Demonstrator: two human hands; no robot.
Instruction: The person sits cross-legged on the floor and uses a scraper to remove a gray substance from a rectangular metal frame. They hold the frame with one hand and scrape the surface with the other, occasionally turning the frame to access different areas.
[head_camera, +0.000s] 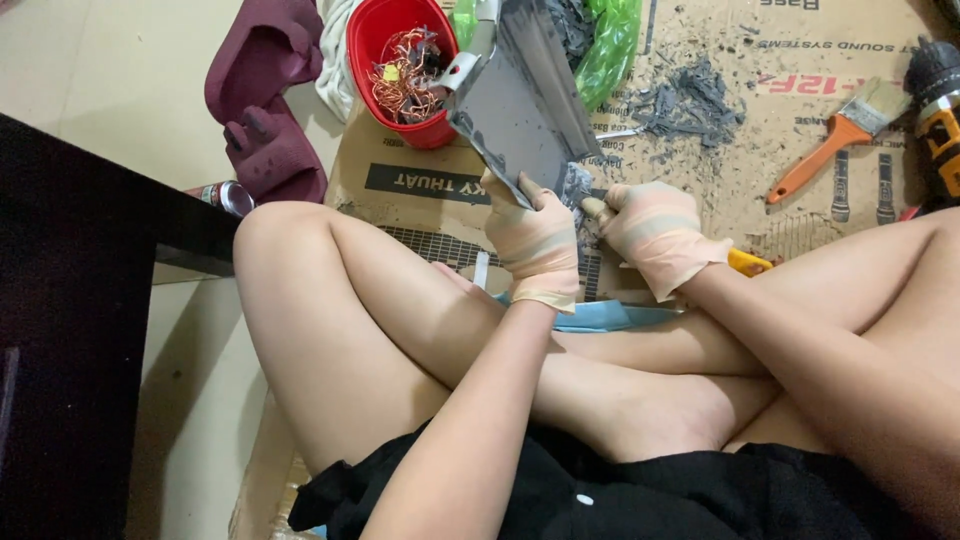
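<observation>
Left hand (532, 240) grip clamps the flat grey metal plate (520, 105); right hand (655, 232) pinches grey residue (577, 185) beside it, mid-peel; next, likely a firmer pull

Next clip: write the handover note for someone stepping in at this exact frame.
Left hand, gloved, grips the lower edge of the grey metal panel, held tilted above the lap.
Right hand, gloved, pinches grey material at the panel's lower corner.
Done: grey scraps already lie on the cardboard sheet; copper wire sits in the red bucket.
Left: grey residue remains at that corner. Paintbrush lies unused to the right.
</observation>
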